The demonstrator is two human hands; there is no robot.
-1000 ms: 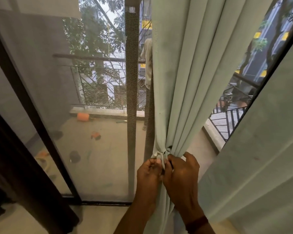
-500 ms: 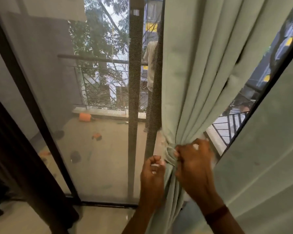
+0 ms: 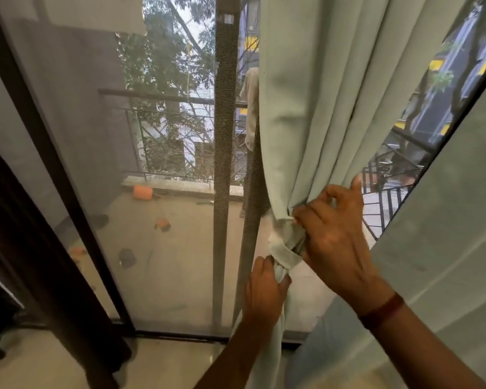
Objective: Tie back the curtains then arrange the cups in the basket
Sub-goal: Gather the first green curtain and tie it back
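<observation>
Gripping the pale green curtain [image 3: 320, 94] w/ both hands, right at the spot where it's bunched into a narrow neck. My left hand [image 3: 264, 290] is wrapped round the bundle just below the knot [image 3: 285, 255], thumb on the right side of the cloth, fingers curled round the left side. My right hand [image 3: 334, 242] sits just above and to the right of the knot, fingers bent, tips pinching a fold where the pleats come together; its thumb sticks up toward the window. There's a dark red band [image 3: 383, 310] on my right wrist.

The knot itself is a strip of the same pale fabric wound across the gathered cloth, sitting btwn my two hands. Above it the curtain fans out in long pleats up to the top of the view; below it the fabric hangs down past my left forearm toward the floor [image 3: 54, 360].

A 2nd curtain panel [image 3: 446, 248] hangs loose on the far right, apart from the one I'm holding. Left of the curtain is a mesh screen door [image 3: 166, 262] w/ a dark frame [image 3: 48, 164]. Thru it: a balcony w/ a metal railing [image 3: 163, 96], an orange object [image 3: 142, 192] on the ledge below it, a pale cloth [image 3: 251, 108] draped on the rail, trees and bldgs beyond.
</observation>
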